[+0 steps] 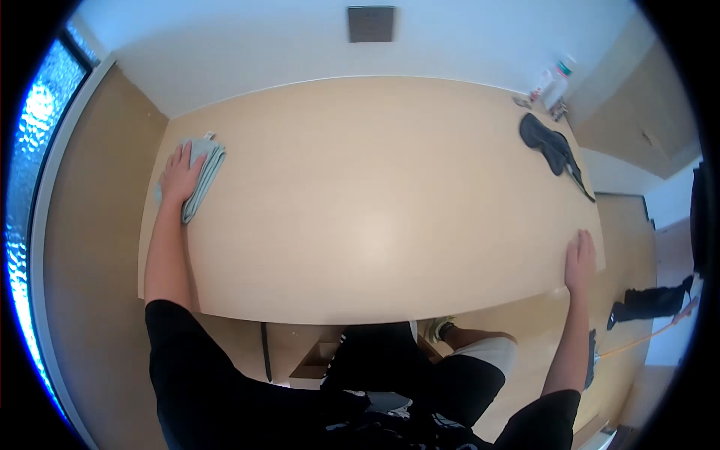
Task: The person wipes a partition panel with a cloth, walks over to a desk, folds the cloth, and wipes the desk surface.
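Observation:
My left hand (pixel 180 176) lies flat on a folded grey-green cloth (pixel 212 161) at the left end of the light wooden table (pixel 360 202). Its fingers are stretched out over the cloth, which has a small white tag at its far edge. My right hand (pixel 580 262) rests near the table's right edge, fingers extended, with nothing visible in it. Beyond it, toward the back right corner, lies a dark grey padded item with a strap (pixel 551 146), shaped like a sleep mask.
Bottles (pixel 555 88) and small items stand in the back right corner. A wall encloses the back, with a grey plate (pixel 371 25) on it. A window (pixel 45 142) is at left. At right, a person (pixel 656 300) holds a long-handled mop or broom (pixel 634 345).

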Motion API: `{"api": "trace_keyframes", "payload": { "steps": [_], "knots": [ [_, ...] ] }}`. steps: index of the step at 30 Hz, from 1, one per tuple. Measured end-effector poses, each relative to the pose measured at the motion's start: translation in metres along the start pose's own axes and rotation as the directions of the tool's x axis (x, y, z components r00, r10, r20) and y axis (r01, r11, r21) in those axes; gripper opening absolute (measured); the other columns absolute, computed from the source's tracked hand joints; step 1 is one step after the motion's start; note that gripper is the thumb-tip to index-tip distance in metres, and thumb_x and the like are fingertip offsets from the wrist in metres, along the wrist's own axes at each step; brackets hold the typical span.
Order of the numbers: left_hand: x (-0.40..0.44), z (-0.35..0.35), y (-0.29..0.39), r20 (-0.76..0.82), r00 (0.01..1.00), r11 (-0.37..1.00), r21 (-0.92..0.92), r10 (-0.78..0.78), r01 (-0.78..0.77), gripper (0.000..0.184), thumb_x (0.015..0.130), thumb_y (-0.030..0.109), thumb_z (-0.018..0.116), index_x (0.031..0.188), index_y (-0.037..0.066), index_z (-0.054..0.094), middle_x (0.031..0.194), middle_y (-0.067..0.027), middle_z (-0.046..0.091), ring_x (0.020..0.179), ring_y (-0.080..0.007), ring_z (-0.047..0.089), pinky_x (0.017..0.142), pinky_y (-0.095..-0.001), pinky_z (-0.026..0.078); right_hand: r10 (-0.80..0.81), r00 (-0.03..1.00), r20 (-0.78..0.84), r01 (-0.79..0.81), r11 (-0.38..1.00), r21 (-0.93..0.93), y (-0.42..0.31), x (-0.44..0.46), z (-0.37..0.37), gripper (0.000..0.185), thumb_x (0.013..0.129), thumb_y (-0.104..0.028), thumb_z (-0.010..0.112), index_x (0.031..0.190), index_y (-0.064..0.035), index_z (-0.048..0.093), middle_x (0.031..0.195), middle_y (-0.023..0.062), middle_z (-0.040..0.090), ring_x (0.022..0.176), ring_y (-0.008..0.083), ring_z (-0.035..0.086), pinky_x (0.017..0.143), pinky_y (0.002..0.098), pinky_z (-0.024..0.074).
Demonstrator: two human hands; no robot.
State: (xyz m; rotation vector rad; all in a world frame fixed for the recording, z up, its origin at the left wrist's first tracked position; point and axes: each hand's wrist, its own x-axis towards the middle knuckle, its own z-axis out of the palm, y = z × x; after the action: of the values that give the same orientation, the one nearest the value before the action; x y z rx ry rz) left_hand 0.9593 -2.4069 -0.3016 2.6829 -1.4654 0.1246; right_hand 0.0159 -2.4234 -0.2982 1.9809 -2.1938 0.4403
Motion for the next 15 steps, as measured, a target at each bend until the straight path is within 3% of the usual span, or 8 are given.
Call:
{"api": "trace_keyframes", "payload": {
  "steps": [5, 9, 12, 15],
  "knots": [
    [0.022, -0.018, 0.029, 0.067, 0.946, 0.948, -0.002, -0.317, 0.318, 0.089, 0.091, 0.077, 0.036, 0.163, 0.026, 0.027, 0.171, -0.0039, 0.018, 0.156, -0.0344, 0.018, 0.121, -0.0633, 0.016, -0.008, 1.0, 0.004, 0.008, 1.0, -0.001, 0.011, 0.001, 0.006, 0.049, 0.101, -0.024, 0.05, 0.145, -0.002, 0.05, 0.154, 0.0207, 0.045, 0.142, 0.0377, 0.041, 0.119, 0.0451, 0.0317],
    [0.057, -0.008, 0.027, 0.061, 0.904, 0.905, -0.02, -0.423, 0.424, 0.089, 0.091, 0.077, 0.035, 0.163, 0.026, 0.026, 0.171, -0.005, 0.016, 0.156, -0.0375, 0.016, 0.121, -0.0642, 0.015, -0.032, 0.999, 0.002, 0.032, 0.999, -0.043, 0.021, 0.006, 0.014, 0.049, 0.101, -0.022, 0.049, 0.146, -0.0021, 0.049, 0.154, 0.0211, 0.045, 0.143, 0.0374, 0.041, 0.119, 0.0447, 0.0314],
    [0.088, -0.004, 0.016, 0.057, 0.904, 0.906, 0.018, -0.424, 0.424, 0.088, 0.092, 0.075, 0.035, 0.163, 0.023, 0.027, 0.17, -0.0081, 0.02, 0.155, -0.0387, 0.02, 0.122, -0.0624, 0.017, -0.03, 0.999, 0.025, 0.031, 0.998, -0.061, 0.011, -0.008, 0.003, 0.049, 0.101, -0.021, 0.049, 0.146, -0.0021, 0.049, 0.154, 0.0215, 0.045, 0.143, 0.0371, 0.041, 0.119, 0.0446, 0.0311],
    [0.158, 0.035, -0.036, 0.017, 0.96, 0.958, -0.06, -0.278, 0.279, 0.087, 0.095, 0.07, 0.035, 0.161, 0.013, 0.03, 0.166, -0.0152, 0.03, 0.152, -0.0375, 0.029, 0.123, -0.0544, 0.022, 0.018, 1.0, 0.023, -0.017, 0.999, -0.032, -0.01, -0.003, -0.011, 0.048, 0.099, -0.021, 0.052, 0.144, -0.0022, 0.051, 0.152, 0.0212, 0.047, 0.141, 0.0373, 0.043, 0.119, 0.0444, 0.0316]
  ]
}}
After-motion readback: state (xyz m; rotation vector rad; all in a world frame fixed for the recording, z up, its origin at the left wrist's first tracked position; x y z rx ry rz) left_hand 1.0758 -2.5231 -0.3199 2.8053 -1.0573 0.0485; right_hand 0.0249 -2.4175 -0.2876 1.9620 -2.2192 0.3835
